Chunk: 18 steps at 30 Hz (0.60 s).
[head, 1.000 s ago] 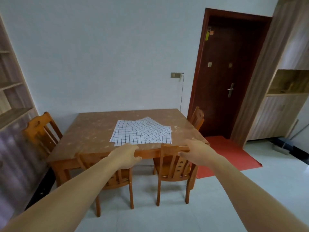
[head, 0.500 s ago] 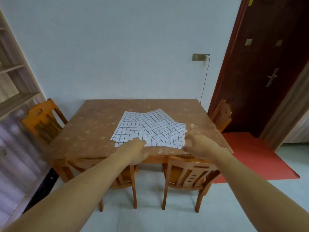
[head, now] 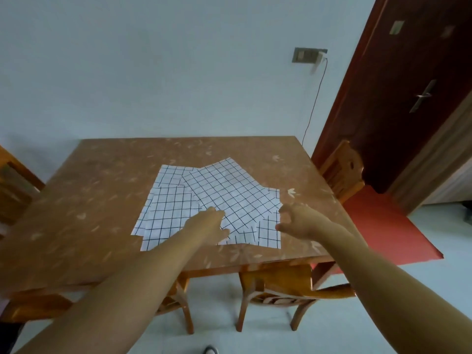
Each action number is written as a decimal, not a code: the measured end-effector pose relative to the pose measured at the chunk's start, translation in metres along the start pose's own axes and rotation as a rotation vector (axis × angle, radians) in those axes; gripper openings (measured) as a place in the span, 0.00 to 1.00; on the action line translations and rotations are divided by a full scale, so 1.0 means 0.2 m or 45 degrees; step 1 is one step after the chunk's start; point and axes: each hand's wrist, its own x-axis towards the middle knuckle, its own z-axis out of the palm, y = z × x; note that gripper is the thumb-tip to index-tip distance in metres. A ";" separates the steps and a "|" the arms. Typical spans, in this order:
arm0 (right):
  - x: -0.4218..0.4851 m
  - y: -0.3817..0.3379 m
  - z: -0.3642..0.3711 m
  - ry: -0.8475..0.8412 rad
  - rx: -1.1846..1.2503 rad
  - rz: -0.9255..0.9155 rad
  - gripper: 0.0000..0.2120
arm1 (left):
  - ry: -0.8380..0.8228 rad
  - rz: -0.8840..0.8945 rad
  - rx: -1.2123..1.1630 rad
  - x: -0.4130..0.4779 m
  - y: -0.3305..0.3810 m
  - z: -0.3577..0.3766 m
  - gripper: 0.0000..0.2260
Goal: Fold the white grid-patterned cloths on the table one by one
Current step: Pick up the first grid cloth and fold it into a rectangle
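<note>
— Where are the cloths (head: 224,198) lying?
— Overlapping, flat on the desk (head: 102,190), near its front edge.
— Hands?
— Left hand (head: 209,223) is resting on the top cloth, fingers loosely extended, gripping nothing. Right hand (head: 296,221) is hovering beside the pile, fingers curled, empty.

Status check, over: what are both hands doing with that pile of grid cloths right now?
Left hand flat over the grid cloths, holding nothing. Right hand open, curled beside the pile's right edge. Cloths unfolded, overlapping on table. Nothing in the way.

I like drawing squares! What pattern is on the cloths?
The white cloths carry a thin dark grid of squares, clear in the head view.
</note>
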 end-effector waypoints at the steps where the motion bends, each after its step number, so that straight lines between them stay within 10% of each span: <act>1: 0.07 0.01 0.00 -0.010 -0.006 0.013 0.30 | -0.035 0.003 -0.003 0.09 -0.02 0.00 0.28; 18: 1.18 0.31 0.18 -0.135 -0.117 -0.157 0.33 | -0.280 -0.179 -0.039 1.01 -0.13 0.36 0.27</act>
